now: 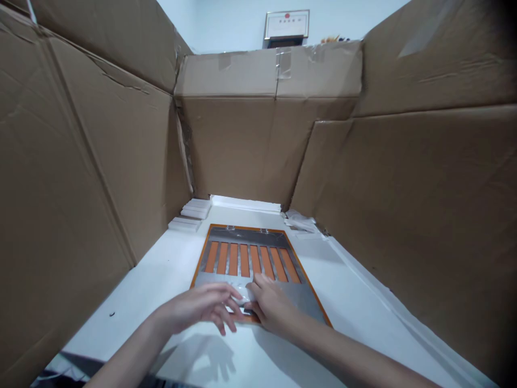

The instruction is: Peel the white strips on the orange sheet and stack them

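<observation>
A grey metal plate point(299, 296) with a row of slots lies in front of me on an orange board point(321, 307), and orange strips show through the slots. At the plate's near edge my right hand point(272, 304) is closed on a small whitish, shiny piece point(244, 293), perhaps clear plastic; its exact kind is unclear. My left hand point(205, 307) hovers just left of that piece, fingers spread, and casts a shadow on the table. Whether its fingertips touch the piece cannot be told. Two small clear hinges or clips point(230, 228) sit on the plate's far edge.
Cardboard walls point(242, 145) enclose the white table point(169, 264) on the left, right and far side. White strips in stacks point(196, 208) stand at the far left. Clear plastic wrappers point(301, 221) lie at the far right. A small dark bit point(112, 314) rests at left.
</observation>
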Available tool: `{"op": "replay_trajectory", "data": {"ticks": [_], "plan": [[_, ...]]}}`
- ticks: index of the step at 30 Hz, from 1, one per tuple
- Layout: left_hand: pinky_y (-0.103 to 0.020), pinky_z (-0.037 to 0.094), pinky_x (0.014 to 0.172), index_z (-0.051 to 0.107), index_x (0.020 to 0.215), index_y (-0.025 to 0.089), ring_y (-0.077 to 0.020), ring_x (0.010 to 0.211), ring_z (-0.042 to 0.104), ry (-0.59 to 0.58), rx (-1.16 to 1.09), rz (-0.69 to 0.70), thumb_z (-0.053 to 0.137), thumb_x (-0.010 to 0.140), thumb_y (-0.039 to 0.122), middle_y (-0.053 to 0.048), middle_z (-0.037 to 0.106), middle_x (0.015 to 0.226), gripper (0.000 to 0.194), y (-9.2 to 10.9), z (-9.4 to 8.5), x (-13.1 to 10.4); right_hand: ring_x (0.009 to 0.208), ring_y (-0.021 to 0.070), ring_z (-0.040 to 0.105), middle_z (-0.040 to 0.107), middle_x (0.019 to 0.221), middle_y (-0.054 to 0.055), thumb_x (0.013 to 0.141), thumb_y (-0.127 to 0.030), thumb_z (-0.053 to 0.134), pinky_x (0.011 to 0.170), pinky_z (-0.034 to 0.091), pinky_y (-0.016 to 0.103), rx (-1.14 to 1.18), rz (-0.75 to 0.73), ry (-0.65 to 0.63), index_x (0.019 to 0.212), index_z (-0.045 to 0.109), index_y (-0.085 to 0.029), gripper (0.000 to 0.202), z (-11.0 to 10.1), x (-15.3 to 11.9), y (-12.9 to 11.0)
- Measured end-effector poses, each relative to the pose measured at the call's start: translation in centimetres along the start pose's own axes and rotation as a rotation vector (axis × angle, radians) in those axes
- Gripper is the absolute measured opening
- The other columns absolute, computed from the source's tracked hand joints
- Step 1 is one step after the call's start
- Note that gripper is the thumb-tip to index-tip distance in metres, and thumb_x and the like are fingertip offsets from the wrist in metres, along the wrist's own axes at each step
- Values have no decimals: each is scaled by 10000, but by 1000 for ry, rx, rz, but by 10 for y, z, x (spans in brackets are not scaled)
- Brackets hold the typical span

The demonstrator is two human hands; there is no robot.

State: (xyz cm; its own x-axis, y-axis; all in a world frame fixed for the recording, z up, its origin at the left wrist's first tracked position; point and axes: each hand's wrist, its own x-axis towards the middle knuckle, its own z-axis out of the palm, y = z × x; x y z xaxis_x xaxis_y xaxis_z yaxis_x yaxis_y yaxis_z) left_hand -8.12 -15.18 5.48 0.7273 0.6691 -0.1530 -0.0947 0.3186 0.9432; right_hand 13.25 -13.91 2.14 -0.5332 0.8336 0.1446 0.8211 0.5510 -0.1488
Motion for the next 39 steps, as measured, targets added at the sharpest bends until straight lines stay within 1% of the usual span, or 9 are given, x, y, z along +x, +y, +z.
{"op": "replay_trajectory", "data": {"ticks": [4,7,9,10,13,16,21,32,39], "plan": [[-305,467,677,601,999,138,-204,797,633,83,69,179,539,841,387,-125,650,970,301,30,-26,11,856,227,515,564,945,114,832,-317,522,709,392,322,-92,-28,-62,875,586,-127,205,-7,4,-2],[-304,464,699,600,1012,139,-198,808,628,260,90,311,574,808,378,-114,656,953,315,40,-56,33,844,242,537,584,933,131,853,-413,483,694,409,332,-174,-78,-95,879,594,-116,318,-13,9,-7],[-286,460,669,605,977,127,-185,766,625,479,94,424,622,746,363,-110,659,933,331,39,-77,50,842,253,548,593,919,139,854,-470,461,682,418,338,-228,-98,-88,881,598,-108,388,-13,13,-11],[-268,452,654,597,980,135,-170,756,619,549,82,455,621,730,365,-96,656,928,341,37,-88,57,842,258,552,597,913,141,849,-490,461,673,421,339,-253,-104,-81,884,599,-105,410,-11,15,-13],[-230,423,603,571,953,148,-131,687,594,699,58,491,596,694,368,-51,641,866,340,23,-113,73,830,261,563,605,892,137,831,-517,480,637,424,331,-305,-124,-57,887,601,-104,434,-6,20,-15],[-227,416,587,571,949,146,-130,667,582,776,68,494,587,679,399,-39,627,829,370,7,-127,77,808,254,568,608,877,130,835,-518,469,609,421,321,-318,-165,-54,873,601,-109,431,-4,22,-14],[-222,416,576,587,930,154,-123,647,577,787,100,476,578,679,394,-26,623,791,348,-7,-129,76,814,239,558,607,888,129,860,-499,426,617,410,310,-289,-197,-76,883,592,-123,412,-7,22,-11],[-215,400,529,582,894,143,-109,599,555,793,150,445,568,693,347,-24,614,757,287,-13,-113,82,797,205,526,591,869,84,852,-511,420,602,376,289,-205,-225,-7,857,564,-143,395,0,22,-2],[-209,389,514,577,896,152,-111,596,532,777,257,448,564,719,373,-17,602,739,284,-20,-117,87,815,205,524,597,850,80,846,-499,443,614,374,287,-176,-210,-19,855,564,-145,375,-1,21,-2]]}}
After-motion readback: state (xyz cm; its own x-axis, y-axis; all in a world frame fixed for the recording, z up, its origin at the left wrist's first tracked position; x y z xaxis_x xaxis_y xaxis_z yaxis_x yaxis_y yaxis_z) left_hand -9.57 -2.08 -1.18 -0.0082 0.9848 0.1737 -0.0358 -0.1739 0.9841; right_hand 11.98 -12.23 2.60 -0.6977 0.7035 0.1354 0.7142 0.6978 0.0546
